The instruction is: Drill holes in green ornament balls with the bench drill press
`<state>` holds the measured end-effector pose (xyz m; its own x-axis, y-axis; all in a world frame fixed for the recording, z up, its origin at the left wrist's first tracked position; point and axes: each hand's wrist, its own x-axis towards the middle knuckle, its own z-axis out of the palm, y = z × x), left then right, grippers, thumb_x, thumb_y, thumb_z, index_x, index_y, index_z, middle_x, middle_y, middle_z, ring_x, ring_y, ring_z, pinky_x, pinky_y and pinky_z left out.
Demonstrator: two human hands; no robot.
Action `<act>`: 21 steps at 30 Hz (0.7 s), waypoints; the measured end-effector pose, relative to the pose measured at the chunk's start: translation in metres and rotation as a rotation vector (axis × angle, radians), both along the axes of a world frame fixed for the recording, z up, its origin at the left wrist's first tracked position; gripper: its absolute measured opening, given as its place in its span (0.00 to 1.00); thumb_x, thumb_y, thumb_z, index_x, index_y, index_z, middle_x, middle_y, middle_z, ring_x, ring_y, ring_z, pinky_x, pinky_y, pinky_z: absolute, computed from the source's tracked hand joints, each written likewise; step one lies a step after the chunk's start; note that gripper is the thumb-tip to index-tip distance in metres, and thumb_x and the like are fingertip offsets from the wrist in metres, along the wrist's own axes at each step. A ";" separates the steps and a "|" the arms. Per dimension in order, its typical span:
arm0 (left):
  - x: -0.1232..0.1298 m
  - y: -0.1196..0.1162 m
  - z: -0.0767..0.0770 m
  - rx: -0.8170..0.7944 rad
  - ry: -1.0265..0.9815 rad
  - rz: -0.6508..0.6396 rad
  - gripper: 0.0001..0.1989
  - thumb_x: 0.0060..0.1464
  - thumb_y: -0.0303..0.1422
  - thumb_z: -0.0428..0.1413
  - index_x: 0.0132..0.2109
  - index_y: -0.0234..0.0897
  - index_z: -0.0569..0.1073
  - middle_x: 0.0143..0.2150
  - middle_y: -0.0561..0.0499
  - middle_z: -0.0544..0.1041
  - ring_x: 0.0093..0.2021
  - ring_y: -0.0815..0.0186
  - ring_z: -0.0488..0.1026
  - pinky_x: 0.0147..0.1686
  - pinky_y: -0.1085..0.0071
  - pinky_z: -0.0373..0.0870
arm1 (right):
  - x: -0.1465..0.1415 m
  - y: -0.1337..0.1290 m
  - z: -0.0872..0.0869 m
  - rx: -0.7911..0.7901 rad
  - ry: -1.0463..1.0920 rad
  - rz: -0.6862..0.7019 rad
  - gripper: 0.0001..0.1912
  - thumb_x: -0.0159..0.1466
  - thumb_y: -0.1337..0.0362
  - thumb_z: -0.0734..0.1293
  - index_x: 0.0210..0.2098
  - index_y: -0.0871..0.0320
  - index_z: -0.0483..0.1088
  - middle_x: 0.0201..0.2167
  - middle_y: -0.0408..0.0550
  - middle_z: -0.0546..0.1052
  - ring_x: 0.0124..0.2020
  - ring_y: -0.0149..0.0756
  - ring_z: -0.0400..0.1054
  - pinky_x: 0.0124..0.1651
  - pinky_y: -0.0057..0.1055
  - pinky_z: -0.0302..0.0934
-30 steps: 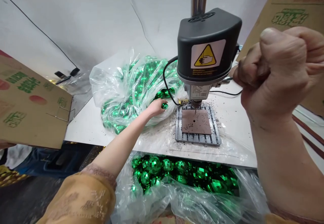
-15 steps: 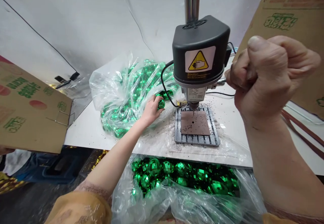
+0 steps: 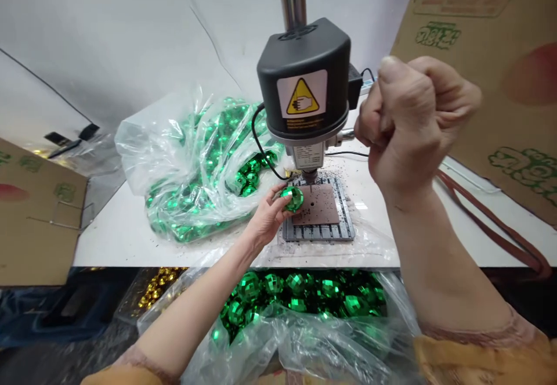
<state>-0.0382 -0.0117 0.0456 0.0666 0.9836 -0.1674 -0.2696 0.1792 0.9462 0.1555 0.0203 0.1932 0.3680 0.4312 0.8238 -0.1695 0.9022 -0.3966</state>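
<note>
My left hand (image 3: 270, 215) pinches a shiny green faceted ball (image 3: 292, 199) at the left edge of the brown plate (image 3: 324, 213) on the drill press's slotted base (image 3: 348, 222). Above the plate stands the black drill press head (image 3: 304, 77) with a yellow warning label. My right hand (image 3: 418, 112) is closed in a fist around the end of the press's metal lever (image 3: 346, 135); the grip itself is hidden by the fingers. Dark shavings lie on the plate, which has a small hole in it.
An opened clear bag (image 3: 143, 141) of green balls lies left of the press. More green balls (image 3: 300, 292) sit in a plastic-lined container below the table edge. Cardboard boxes (image 3: 39, 222) flank both sides. A brown strap (image 3: 491, 222) lies at right.
My left hand has moved right, from the bag's opening to the drill plate, with a green ball in its fingers. The view has shifted, and my right hand remains at the lever.
</note>
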 end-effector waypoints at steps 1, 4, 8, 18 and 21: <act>0.002 0.003 -0.004 0.013 0.030 0.002 0.27 0.46 0.41 0.68 0.52 0.41 0.72 0.49 0.46 0.78 0.43 0.62 0.77 0.42 0.63 0.77 | 0.000 -0.001 0.000 -0.001 -0.008 -0.003 0.25 0.63 0.69 0.68 0.16 0.58 0.51 0.11 0.35 0.56 0.12 0.19 0.49 0.16 0.25 0.43; 0.004 0.014 -0.011 0.109 0.147 0.043 0.26 0.46 0.42 0.68 0.51 0.39 0.73 0.46 0.47 0.80 0.43 0.63 0.77 0.43 0.66 0.75 | -0.002 -0.003 0.001 -0.018 -0.031 -0.031 0.25 0.64 0.66 0.67 0.17 0.58 0.50 0.11 0.35 0.55 0.13 0.19 0.48 0.17 0.25 0.44; 0.007 0.024 -0.017 0.213 0.244 0.021 0.28 0.44 0.41 0.70 0.51 0.37 0.74 0.43 0.48 0.80 0.43 0.64 0.77 0.46 0.66 0.73 | -0.002 -0.004 0.000 -0.105 -0.105 -0.142 0.27 0.66 0.58 0.65 0.18 0.56 0.47 0.12 0.36 0.53 0.14 0.21 0.46 0.18 0.27 0.46; 0.015 0.032 -0.027 0.258 0.374 -0.060 0.28 0.43 0.39 0.71 0.51 0.38 0.76 0.48 0.47 0.80 0.43 0.61 0.78 0.46 0.64 0.73 | -0.003 -0.005 0.002 0.010 0.001 0.003 0.24 0.63 0.75 0.64 0.16 0.55 0.51 0.12 0.35 0.54 0.12 0.23 0.46 0.18 0.31 0.43; 0.016 0.032 -0.029 0.302 0.426 -0.073 0.28 0.43 0.38 0.71 0.52 0.38 0.76 0.49 0.46 0.80 0.46 0.58 0.77 0.49 0.61 0.72 | -0.003 -0.005 0.002 0.014 -0.008 -0.019 0.24 0.63 0.76 0.64 0.16 0.55 0.50 0.12 0.35 0.54 0.12 0.23 0.45 0.17 0.30 0.44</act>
